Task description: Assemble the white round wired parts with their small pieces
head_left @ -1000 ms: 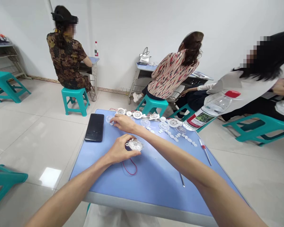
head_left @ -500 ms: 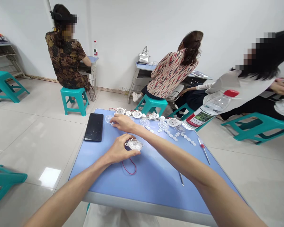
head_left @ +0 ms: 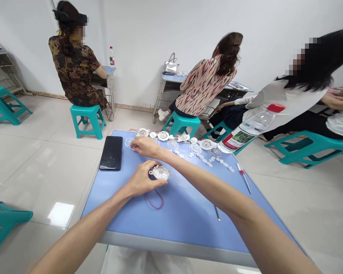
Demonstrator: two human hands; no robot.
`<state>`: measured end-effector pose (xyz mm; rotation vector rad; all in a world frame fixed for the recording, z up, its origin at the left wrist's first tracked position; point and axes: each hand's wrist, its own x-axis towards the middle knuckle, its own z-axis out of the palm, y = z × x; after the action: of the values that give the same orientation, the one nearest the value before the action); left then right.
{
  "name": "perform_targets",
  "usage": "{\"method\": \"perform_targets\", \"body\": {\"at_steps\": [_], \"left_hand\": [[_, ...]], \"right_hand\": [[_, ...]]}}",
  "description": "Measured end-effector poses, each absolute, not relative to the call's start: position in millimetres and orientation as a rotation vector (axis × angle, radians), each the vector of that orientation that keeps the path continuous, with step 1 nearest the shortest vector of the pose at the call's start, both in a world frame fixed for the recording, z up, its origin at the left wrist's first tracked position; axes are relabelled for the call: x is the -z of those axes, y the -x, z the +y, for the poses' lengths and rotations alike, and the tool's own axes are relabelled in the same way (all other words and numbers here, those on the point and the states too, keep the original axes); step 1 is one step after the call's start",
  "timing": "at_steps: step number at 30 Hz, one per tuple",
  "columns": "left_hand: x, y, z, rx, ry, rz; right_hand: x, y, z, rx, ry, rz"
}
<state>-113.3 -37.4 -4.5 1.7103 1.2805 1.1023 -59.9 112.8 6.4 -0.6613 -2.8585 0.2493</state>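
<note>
My left hand (head_left: 143, 179) grips a round white plastic assembly (head_left: 161, 172) by its edge, holding it just above the blue table (head_left: 188, 224). A thin red wire (head_left: 154, 200) loops from it down onto the tabletop. My right hand (head_left: 145, 147) lies farther forward, its fingertips beside a clear plastic disc (head_left: 128, 142), and they hide whatever is beneath them. Past that hand stretches a row of white and clear plastic parts (head_left: 185, 142). A red-handled screwdriver (head_left: 244, 178) and a thin metal tool (head_left: 217, 213) lie to the right.
A black smartphone (head_left: 111, 153) lies at the table's left side. A plastic bottle (head_left: 247, 131) with a red cap stands beyond the far right corner. Several seated people (head_left: 205, 85) work at desks behind, with teal stools (head_left: 88, 118) around the tiled floor.
The whole view has shifted slightly, leaving the table a little higher in the picture. Both hands keep nearly the same places on the table, and the left hand still grips the assembly.
</note>
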Motion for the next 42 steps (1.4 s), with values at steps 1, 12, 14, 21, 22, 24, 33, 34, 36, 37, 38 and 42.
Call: {"method": "perform_targets", "body": {"at_steps": [1, 12, 14, 21, 22, 24, 33, 34, 36, 37, 38, 42], "left_hand": [[4, 113, -37, -1.101, -1.710, 1.282], [5, 114, -37, -1.094, -1.705, 1.300], [4, 114, -37, -1.098, -1.706, 1.295], [5, 114, -36, -1.098, -1.706, 1.288], [5, 114, -36, -1.097, -1.707, 1.292], [5, 114, -37, -1.094, -1.708, 1.300], [5, 113, -37, -1.086, -1.687, 1.304], [5, 113, -37, -1.089, -1.687, 1.305], [4, 113, -38, -1.098, -1.690, 1.303], [4, 113, -38, -1.103, -1.691, 1.300], [3, 113, -38, -1.106, -1.692, 1.296], [3, 113, -38, -1.103, -1.687, 1.293]], "right_hand": [[-6, 60, 113, -0.254, 0.652, -2.856], [2, 59, 122, -0.320, 0.585, -2.831], [3, 60, 123, -0.335, 0.576, -2.824], [1, 60, 120, -0.393, 0.588, -2.779], [1, 60, 120, -0.404, 0.591, -2.772], [0, 60, 119, -0.426, 0.597, -2.758], [-4, 59, 117, -0.500, 0.610, -2.694], [-5, 58, 116, -0.513, 0.610, -2.685], [-6, 57, 116, -0.546, 0.610, -2.664], [-6, 56, 115, -0.564, 0.610, -2.651], [-7, 54, 115, -0.584, 0.611, -2.636], [-10, 51, 112, -0.670, 0.624, -2.571]]}}
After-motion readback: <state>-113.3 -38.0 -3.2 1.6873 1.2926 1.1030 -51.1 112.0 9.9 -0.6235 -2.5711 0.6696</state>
